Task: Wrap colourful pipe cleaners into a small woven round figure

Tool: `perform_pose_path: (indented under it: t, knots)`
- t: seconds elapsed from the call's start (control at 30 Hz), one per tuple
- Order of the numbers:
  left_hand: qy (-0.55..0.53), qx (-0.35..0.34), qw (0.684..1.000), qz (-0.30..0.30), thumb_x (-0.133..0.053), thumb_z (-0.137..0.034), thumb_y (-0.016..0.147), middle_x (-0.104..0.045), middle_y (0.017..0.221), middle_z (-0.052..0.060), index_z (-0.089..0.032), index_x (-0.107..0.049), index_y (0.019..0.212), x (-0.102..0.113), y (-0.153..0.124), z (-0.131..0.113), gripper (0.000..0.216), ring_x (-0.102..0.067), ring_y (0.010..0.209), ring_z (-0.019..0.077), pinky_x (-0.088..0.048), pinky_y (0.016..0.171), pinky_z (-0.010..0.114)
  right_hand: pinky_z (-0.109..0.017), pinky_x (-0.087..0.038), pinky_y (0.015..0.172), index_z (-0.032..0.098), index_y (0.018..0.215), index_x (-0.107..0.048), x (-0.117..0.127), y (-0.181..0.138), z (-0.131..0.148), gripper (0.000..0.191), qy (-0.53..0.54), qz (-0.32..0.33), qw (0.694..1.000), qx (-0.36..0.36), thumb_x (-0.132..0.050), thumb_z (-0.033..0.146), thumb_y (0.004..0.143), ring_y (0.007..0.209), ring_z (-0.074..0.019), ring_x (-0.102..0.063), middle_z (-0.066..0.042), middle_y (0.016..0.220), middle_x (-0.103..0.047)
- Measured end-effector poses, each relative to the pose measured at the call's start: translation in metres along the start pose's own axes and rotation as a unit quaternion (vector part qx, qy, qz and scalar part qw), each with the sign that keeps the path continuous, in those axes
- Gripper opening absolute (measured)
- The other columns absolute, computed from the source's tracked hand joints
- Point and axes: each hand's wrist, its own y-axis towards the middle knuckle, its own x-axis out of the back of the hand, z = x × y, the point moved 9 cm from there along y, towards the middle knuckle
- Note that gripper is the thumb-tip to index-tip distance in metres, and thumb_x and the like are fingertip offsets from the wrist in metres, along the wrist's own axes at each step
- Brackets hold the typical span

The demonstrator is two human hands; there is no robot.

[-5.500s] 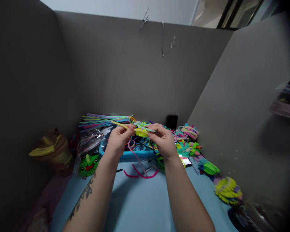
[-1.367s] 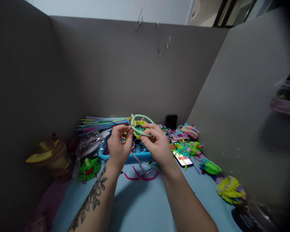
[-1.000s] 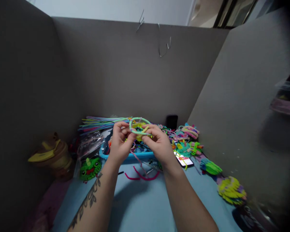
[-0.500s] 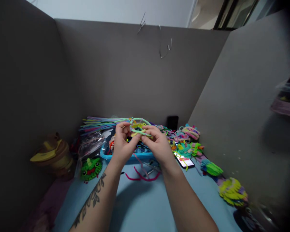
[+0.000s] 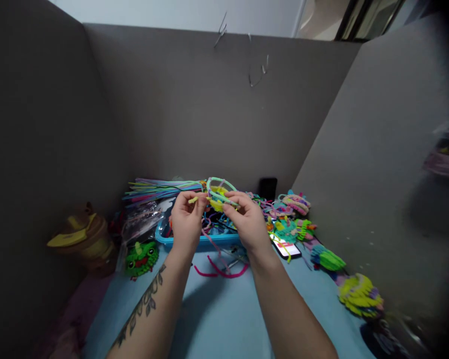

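A looped piece of pipe-cleaner work (image 5: 217, 191), mint green hoops around a yellow part, is held up over the blue tray (image 5: 166, 240). My right hand (image 5: 246, 215) grips its right side between thumb and fingers. My left hand (image 5: 188, 212) is closed in a pinch on a yellow pipe cleaner (image 5: 193, 200), whose short end sticks out to the left. Whether this strand joins the yellow part is hard to make out. A pink pipe cleaner (image 5: 213, 240) hangs down below the hands. Deep pink pipe cleaners (image 5: 232, 275) lie on the blue tabletop (image 5: 224, 314).
Bundled pipe cleaners (image 5: 160, 188) lie behind on the left, above a green fuzzy creature (image 5: 142, 258). A lit phone (image 5: 286, 248) and several fuzzy pieces (image 5: 360, 295) line the right side. Grey partitions (image 5: 194, 109) enclose the table. A brown pot-like container (image 5: 83, 242) stands left.
My left hand has moved slightly left, away from the hoops, and now pinches a yellow pipe cleaner. The hoops have tipped more upright in my right hand.
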Motion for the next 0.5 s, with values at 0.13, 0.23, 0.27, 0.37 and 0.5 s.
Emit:
perform_pose_path:
  t: [0.13,0.23,0.27,0.37,0.5]
  knots:
    - [0.028,0.005,0.998,0.048,-0.073,-0.043,0.074,-0.069,0.086,0.004,-0.018,-0.052,0.079,-0.004,0.004,-0.005,0.033,-0.064,0.071,0.0123,-0.048,0.062,0.021,-0.039,-0.042,0.096,0.02,0.072,-0.067,0.004,0.001,0.004,0.006,-0.012,0.007,1.0,0.026,-0.067,0.025,0.075,0.102,-0.0214,-0.059,-0.007,0.102,-0.064]
    - [0.048,-0.009,0.995,0.087,-0.074,-0.042,0.072,-0.069,0.082,0.004,-0.018,-0.052,0.075,-0.005,0.007,-0.012,0.033,-0.064,0.073,0.0133,-0.049,0.066,0.023,-0.038,-0.043,0.094,0.021,0.073,-0.067,0.004,0.002,0.003,0.004,0.0,0.034,0.999,0.029,-0.067,0.024,0.076,0.103,-0.021,-0.058,-0.006,0.104,-0.063]
    - [0.05,-0.009,0.993,0.104,-0.074,-0.042,0.072,-0.07,0.083,0.004,-0.018,-0.052,0.073,-0.007,0.007,-0.013,0.033,-0.065,0.075,0.0139,-0.05,0.067,0.024,-0.038,-0.044,0.093,0.021,0.072,-0.067,0.004,0.003,0.003,0.004,0.009,0.042,0.999,0.029,-0.067,0.023,0.075,0.103,-0.021,-0.058,-0.006,0.104,-0.063]
    - [0.04,0.006,0.989,0.145,-0.076,-0.039,0.07,-0.07,0.088,0.005,-0.018,-0.051,0.071,-0.009,0.007,-0.013,0.033,-0.066,0.078,0.0144,-0.051,0.069,0.024,-0.038,-0.043,0.094,0.022,0.072,-0.067,0.004,0.003,0.003,0.003,0.038,0.07,0.996,0.024,-0.068,0.022,0.075,0.104,-0.0207,-0.058,-0.005,0.105,-0.063]
    - [0.001,0.05,0.983,0.177,-0.077,-0.036,0.069,-0.067,0.075,0.0,-0.018,-0.048,0.071,-0.009,0.006,-0.01,0.035,-0.065,0.062,0.0122,-0.052,0.059,0.023,-0.039,-0.041,0.096,0.022,0.071,-0.067,0.001,0.002,-0.001,0.004,0.064,0.105,0.992,0.0,-0.069,0.022,0.075,0.106,-0.0209,-0.057,-0.004,0.107,-0.064]
